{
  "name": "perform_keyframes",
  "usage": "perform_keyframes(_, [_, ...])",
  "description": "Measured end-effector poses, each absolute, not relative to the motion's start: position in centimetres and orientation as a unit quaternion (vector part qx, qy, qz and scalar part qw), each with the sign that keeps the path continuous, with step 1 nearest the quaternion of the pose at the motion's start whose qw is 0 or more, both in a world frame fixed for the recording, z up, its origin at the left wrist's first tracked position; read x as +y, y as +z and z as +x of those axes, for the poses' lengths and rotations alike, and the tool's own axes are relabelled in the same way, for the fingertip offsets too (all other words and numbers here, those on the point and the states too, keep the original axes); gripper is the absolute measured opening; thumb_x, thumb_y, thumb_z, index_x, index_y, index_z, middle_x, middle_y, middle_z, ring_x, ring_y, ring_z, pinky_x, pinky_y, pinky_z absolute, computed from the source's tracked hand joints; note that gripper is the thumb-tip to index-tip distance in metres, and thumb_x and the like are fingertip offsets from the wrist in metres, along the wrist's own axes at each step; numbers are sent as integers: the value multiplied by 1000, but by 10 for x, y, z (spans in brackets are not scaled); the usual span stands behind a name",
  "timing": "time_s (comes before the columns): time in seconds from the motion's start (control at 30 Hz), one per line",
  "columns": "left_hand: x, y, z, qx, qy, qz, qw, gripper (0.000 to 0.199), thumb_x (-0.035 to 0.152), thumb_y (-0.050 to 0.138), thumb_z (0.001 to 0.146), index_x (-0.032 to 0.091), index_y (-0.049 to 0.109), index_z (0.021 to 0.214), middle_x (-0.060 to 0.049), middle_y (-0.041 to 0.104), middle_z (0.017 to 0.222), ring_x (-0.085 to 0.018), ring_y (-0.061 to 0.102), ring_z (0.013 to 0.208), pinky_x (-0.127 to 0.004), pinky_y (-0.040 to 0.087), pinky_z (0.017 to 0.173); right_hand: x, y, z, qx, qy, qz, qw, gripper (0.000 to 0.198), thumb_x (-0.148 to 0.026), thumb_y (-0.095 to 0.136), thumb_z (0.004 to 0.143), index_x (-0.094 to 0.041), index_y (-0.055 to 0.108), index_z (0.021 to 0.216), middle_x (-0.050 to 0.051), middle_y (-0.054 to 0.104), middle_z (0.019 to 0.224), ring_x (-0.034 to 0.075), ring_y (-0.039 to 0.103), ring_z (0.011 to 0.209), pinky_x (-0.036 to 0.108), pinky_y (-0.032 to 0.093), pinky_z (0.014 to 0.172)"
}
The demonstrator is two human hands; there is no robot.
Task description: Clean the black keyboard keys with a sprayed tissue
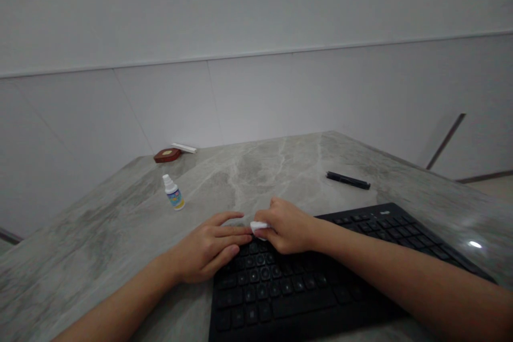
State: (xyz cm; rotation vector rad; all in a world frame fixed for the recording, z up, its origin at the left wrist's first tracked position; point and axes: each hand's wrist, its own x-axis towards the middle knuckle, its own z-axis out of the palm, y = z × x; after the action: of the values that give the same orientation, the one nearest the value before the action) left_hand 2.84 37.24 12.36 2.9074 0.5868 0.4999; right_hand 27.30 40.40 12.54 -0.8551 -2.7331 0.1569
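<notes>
A: Start at the left. Anything at risk there?

B: The box point(167, 155) is well away from both hands. The bottle point(175, 196) is upright on the table point(256, 168), beyond the left hand point(205, 248); a careless outward sweep of that arm could tip it.

A: And that hand?

B: Palm down, fingers loosely spread, gripping nothing I can see, at the keyboard's point(304, 303) upper-left corner. If it bears too lightly, the keyboard could slide under a sideways push.

A: Next, the cloth point(258, 227)?

B: Pinched and bunched in the right hand's point(286, 224) closed fingers, over the same corner. It may be a tissue; it's too small and dim to be sure. An edge could snag on a key, or tear if rubbed hard.

A: Do the hands meet?

B: The left fingertips lie right by the cloth; I can't tell whether they touch. A quick stroke could knock them.

A: Farthest right?

B: The right forearm crosses the keyboard, so sagging could press keys. The pen point(348, 180) lies past the far edge; a shoved keyboard could nudge it.
</notes>
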Motion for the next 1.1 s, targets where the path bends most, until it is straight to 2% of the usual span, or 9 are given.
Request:
perform_keyframes(0.17, [370, 125, 29, 191, 136, 972, 5, 39, 16, 41, 99, 14, 52, 137, -10, 57, 139, -32, 39, 139, -55, 43, 108, 404, 153, 278, -926, 132, -331, 126, 20, -25, 57, 89, -15, 67, 74, 4, 66, 66, 15, 55, 61, 26, 33, 59])
perform_keyframes(0.3, [363, 128, 34, 186, 113, 975, -40, 40, 19, 45, 98, 13, 50, 137, -10, 53, 144, -35, 32, 142, -57, 44, 107, 406, 170, 286, -907, 124, -375, 147, 22, -27, 56, 91, -15, 66, 75, 4, 66, 65, 14, 54, 58, 26, 30, 55])
perform_keyframes(0.5, [359, 133, 39, 175, 111, 978, -14, 41, 20, 45, 98, 13, 50, 138, -10, 54, 143, -33, 33, 142, -55, 43, 108, 406, 153, 288, -941, 79, -323, 60, 16, -24, 58, 87, -16, 69, 80, 8, 70, 70, 18, 59, 64, 27, 32, 57])
perform_keyframes(0.7, [362, 130, 37, 180, 118, 976, 13, 42, 18, 45, 98, 15, 50, 139, -10, 54, 142, -33, 34, 141, -54, 44, 108, 405, 149, 284, -939, 47, -335, 66, 18, -26, 57, 88, -15, 71, 82, 9, 70, 70, 19, 61, 64, 29, 35, 60])
perform_keyframes(0.93, [362, 128, 35, 186, 100, 977, 13, 43, 17, 44, 98, 15, 48, 141, -8, 51, 146, -32, 32, 142, -53, 42, 110, 406, 149, 284, -928, 75, -359, 63, 22, -26, 55, 89, -15, 71, 80, 10, 72, 75, 20, 63, 69, 28, 38, 62])
perform_keyframes(1.1, [362, 131, 37, 186, 113, 976, 24, 42, 17, 45, 98, 15, 50, 139, -9, 53, 144, -32, 36, 140, -52, 44, 109, 407, 147, 285, -939, 97, -325, 63, 19, -26, 56, 88, -16, 70, 79, 8, 71, 72, 18, 61, 67, 27, 37, 61])
